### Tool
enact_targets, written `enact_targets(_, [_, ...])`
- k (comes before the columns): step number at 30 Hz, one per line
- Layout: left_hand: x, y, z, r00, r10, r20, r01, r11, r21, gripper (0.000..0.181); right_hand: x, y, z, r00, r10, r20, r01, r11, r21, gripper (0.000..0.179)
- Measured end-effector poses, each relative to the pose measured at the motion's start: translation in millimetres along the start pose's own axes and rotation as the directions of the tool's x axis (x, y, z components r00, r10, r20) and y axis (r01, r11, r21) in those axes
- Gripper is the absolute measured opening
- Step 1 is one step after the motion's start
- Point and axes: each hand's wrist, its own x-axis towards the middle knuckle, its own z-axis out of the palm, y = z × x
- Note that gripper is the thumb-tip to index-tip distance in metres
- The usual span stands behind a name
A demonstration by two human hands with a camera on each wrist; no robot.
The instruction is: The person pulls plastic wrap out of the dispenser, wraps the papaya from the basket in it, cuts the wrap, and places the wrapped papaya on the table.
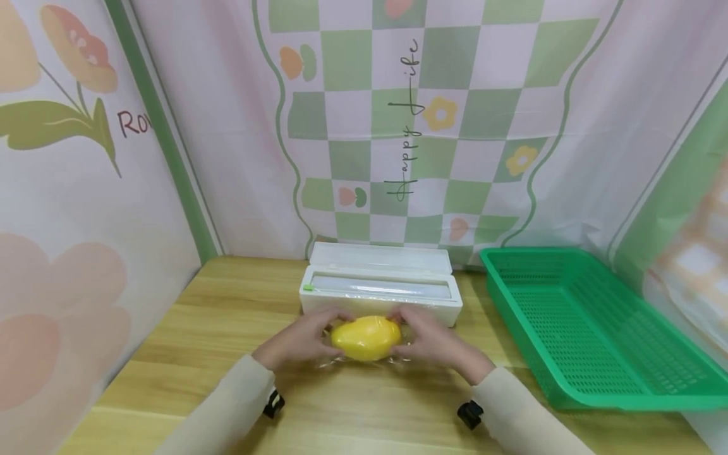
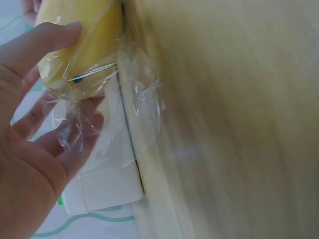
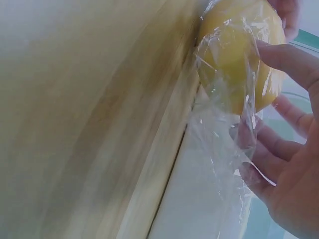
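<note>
A yellow mango (image 1: 366,338) is held between both hands in front of a white box. Clear cling film (image 3: 219,74) wraps round it, with loose, crinkled ends sticking out at both sides. My left hand (image 1: 307,338) grips the mango's left end, its thumb pressing on the yellow surface in the left wrist view and its other fingers curled behind. At the opposite end, my right hand (image 1: 432,338) grips the fruit through the film, thumb on the near side. Film also lies against the right fingers (image 3: 256,174).
Behind the hands, the white cling film box (image 1: 381,303) stands with its lid (image 1: 380,258) up and a roll (image 1: 381,286) inside. A green plastic basket (image 1: 546,363) sits at the right of the wooden table (image 1: 227,328). Patterned curtains hang behind.
</note>
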Motion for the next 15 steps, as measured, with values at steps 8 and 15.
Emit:
enact_targets(8, [-10.3, 9.6, 4.9, 0.998, 0.051, 0.023, -0.051, 0.999, -0.011, 0.063, -23.5, -9.8, 0.6, 0.999, -0.035, -0.024, 0.031, 0.989, -0.142, 0.057])
enact_targets(15, [-17.9, 15.1, 11.5, 0.993, 0.117, 0.018, -0.117, 0.993, 0.007, 0.065, -42.1, -19.4, 3.9, 0.982, -0.173, -0.071, 0.138, 0.928, -0.345, 0.057])
